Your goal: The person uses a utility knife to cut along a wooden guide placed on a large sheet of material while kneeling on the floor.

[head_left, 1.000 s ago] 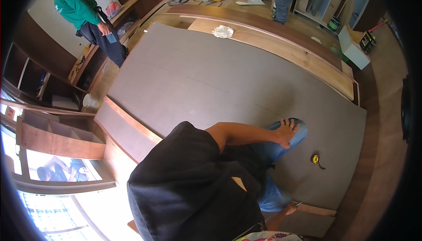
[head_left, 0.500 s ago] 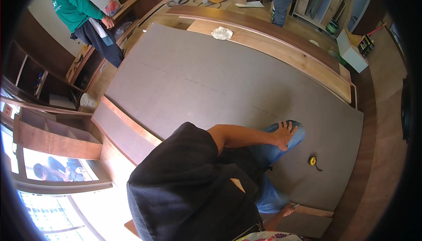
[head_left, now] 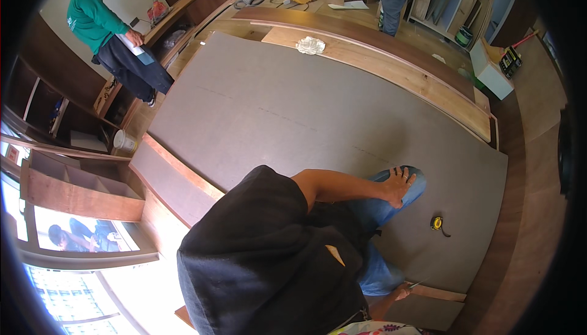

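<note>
My left hand (head_left: 396, 188) lies with its fingers spread on my raised knee in blue jeans (head_left: 418, 179). Lower down, by my other leg, my right hand (head_left: 400, 292) is closed around a thin, pale, pointed tool (head_left: 417, 284); its exact kind is too small to make out. The tool's tip is close to a narrow wooden strip (head_left: 443, 293) at the edge of the large grey-brown board (head_left: 275, 96) I am on. A yellow and black tape measure (head_left: 436, 222) sits on the board beyond my knees, apart from both hands.
A crumpled whitish thing (head_left: 310, 45) rests on a long wooden plank (head_left: 379, 69) along the board's far side. Another wooden strip (head_left: 183, 167) crosses its left end. A person in green (head_left: 95, 14) stands far left; another person's legs (head_left: 391, 2) are at the back. A white bucket (head_left: 124, 141) stands left.
The person in green at the far left has shifted slightly left, and the person at the back now shows a hand. My own hands have stayed in place.
</note>
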Available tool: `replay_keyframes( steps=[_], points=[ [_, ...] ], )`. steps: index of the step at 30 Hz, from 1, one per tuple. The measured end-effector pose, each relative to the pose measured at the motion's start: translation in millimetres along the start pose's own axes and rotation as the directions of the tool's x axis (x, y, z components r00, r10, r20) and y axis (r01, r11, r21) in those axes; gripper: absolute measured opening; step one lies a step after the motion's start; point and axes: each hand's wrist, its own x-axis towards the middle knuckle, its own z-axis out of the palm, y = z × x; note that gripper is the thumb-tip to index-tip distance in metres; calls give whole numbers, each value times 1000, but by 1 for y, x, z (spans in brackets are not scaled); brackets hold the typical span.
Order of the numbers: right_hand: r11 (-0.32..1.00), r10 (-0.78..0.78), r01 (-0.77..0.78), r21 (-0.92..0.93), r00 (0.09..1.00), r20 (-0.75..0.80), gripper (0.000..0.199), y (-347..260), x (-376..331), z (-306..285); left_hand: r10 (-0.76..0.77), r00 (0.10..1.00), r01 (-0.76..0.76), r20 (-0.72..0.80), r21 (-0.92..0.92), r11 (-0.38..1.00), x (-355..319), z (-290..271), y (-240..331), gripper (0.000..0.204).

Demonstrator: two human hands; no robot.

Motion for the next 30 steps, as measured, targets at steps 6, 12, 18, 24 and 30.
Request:
replay_keyframes(
  steps=[6,12,18,24,30],
  points=[
    [1000,-15,15,-2,1000,-10,49,0,-2,4,-10,1000,10,19,4,1000,3,0,0,112],
    [1000,-13,13,-3,1000,-12,49,-8,-14,-4,-24,1000,24,-19,13,1000,6,3,0,119],
    [1000,-13,13,2,1000,-7,49,-8,-15,-4,-19,999,19,29,21,1000,4,-1,3,114],
    [1000,-17,17,6,1000,-6,49,-8,-16,-6,-17,999,16,29,26,1000,2,-3,4,112],
    [1000,-21,21,11,1000,-10,49,-9,-18,-7,-7,1000,6,20,27,1000,3,-2,2,111]
  ],
)
